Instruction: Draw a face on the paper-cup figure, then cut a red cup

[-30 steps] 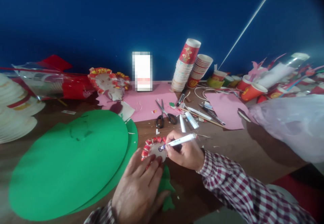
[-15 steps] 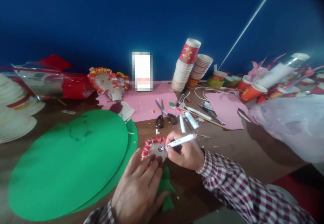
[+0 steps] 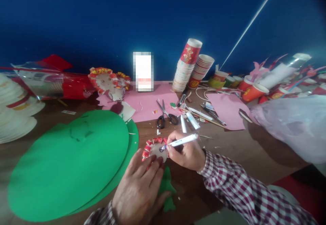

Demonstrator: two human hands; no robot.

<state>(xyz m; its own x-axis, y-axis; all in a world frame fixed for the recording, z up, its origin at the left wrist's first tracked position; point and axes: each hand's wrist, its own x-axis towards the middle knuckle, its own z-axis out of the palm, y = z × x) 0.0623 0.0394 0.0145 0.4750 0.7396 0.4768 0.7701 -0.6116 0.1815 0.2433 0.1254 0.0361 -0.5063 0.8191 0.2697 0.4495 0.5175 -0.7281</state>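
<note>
A white marker (image 3: 183, 140) is pinched in my right hand (image 3: 187, 153), its tip on a white paper disc (image 3: 156, 149) edged with folded red pieces. A small dark ring shape is drawn where the tip rests. My left hand (image 3: 142, 181) lies flat over the disc's near side, fingers stretched out, covering part of its rim. Below the disc, a green paper cut-out (image 3: 168, 201) shows partly from under my left hand. Beyond the disc lie black-handled scissors (image 3: 165, 113) with parted blades.
Large green paper ovals (image 3: 68, 170) cover the left. Pink paper (image 3: 152, 104) lies at the back, near leaning paper cup stacks (image 3: 187, 65). A marker cap (image 3: 183, 124), a craft knife (image 3: 214, 114) and scraps lie centre right. A plastic bag (image 3: 290, 126) bulges at far right.
The marker has tilted very slightly in my right hand, its tip staying on the drawn ring. My left hand has kept its place.
</note>
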